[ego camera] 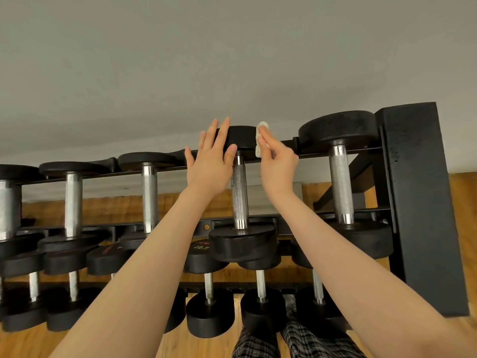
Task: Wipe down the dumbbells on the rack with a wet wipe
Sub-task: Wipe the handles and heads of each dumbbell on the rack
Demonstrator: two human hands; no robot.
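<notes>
While the right hand (277,161) is pinching a folded white wet wipe (260,140) between thumb and fingertips, it is pressing the wipe against the right edge of the far head of the middle dumbbell (239,192) on the top tier of the rack (418,202). At about nine o'clock from the wipe, the left hand (210,161) is lying flat on that same black head, its fingers (219,133) straight and slightly spread, steadying the weight rather than gripping it. This dumbbell is sitting between a larger one (340,177) at three o'clock, next to the rack's black upright, and several smaller ones (149,192) trailing off toward nine o'clock. A lower tier of dumbbells (210,288) is showing at six o'clock, above the wooden floor (206,347).

Judging progress is hard: no head or handle is showing a clear wet sheen or streak, so I cannot tell which dumbbells are already done. The work appears to be in an early or middle stretch, with this dumbbell's knurled handle, its near head, and likely most of both tiers still waiting for the wipe.
</notes>
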